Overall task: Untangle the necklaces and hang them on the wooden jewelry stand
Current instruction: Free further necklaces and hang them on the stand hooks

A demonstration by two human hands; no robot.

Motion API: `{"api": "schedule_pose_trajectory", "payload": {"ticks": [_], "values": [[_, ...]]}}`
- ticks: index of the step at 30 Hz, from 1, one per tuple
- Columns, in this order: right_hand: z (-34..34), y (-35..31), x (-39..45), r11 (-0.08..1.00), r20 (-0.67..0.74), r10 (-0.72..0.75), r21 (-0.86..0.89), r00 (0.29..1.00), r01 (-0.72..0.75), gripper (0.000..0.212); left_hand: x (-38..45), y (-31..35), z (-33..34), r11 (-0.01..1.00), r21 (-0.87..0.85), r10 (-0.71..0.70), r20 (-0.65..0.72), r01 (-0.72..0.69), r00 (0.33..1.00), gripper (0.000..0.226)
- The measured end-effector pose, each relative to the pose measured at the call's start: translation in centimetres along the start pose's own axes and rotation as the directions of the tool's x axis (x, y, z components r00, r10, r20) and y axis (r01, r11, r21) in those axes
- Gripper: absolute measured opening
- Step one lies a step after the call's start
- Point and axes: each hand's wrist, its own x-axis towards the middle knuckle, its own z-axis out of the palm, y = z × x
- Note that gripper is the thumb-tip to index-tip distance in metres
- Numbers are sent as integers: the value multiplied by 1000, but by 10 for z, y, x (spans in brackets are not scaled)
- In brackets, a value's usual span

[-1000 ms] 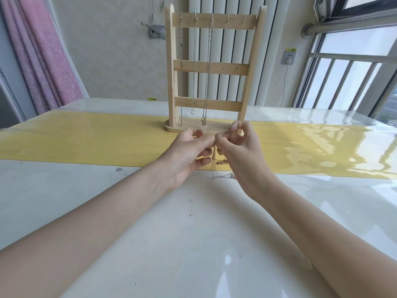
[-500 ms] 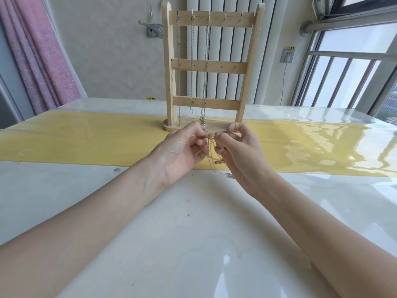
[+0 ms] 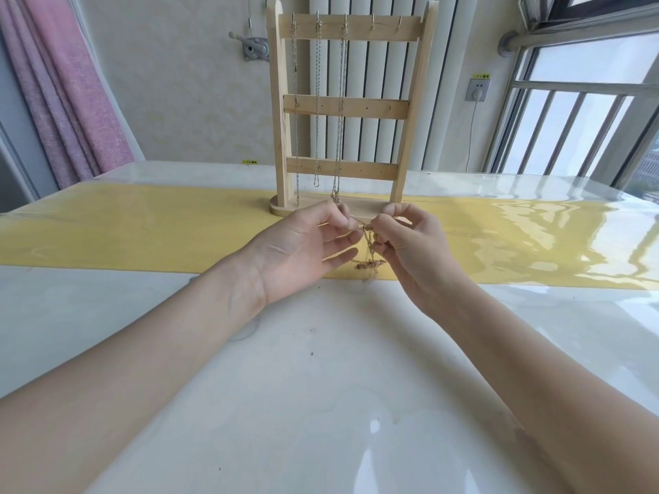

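While three chains [image 3: 317, 101] hang on the stand [image 3: 344, 112] at upper centre, both hands, left hand [image 3: 303, 247] and right hand [image 3: 410, 244], pinch a seemingly knotted gold necklace [image 3: 367, 244].

We see a jewelry stand [image 3: 351, 108] on a table runner [image 3: 142, 229] at the table's [image 3: 321, 386] far side. Three chains [image 3: 317, 101] hang on its left. Nearer, our left hand [image 3: 303, 247] and right hand [image 3: 410, 244] hold a tangled necklace [image 3: 369, 244] between them.

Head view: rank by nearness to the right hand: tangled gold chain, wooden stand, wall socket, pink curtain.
From the right hand:
1. Tangled gold chain, pinched in its fingers, left hand on the other end.
2. Wooden stand, just behind the hands.
3. Wall socket, back right wall.
4. Pink curtain, far left.
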Motion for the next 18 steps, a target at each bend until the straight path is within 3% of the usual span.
{"api": "schedule_pose_trajectory", "payload": {"ticks": [7, 13, 18], "values": [[-10, 4, 6, 993, -81, 102, 60, 991, -98, 22, 4, 5, -3, 952, -237, 136, -236, -193, 962, 16], [-6, 4, 5, 958, 21, 224, 179, 974, -225, 26, 3, 3, 2, 948, -254, 142, -199, -191, 970, 12], [-6, -1, 4, 851, 135, 367, 351, 920, -391, 25, 2, 3, 3, 980, -127, 136, -139, -154, 981, 20]]}}
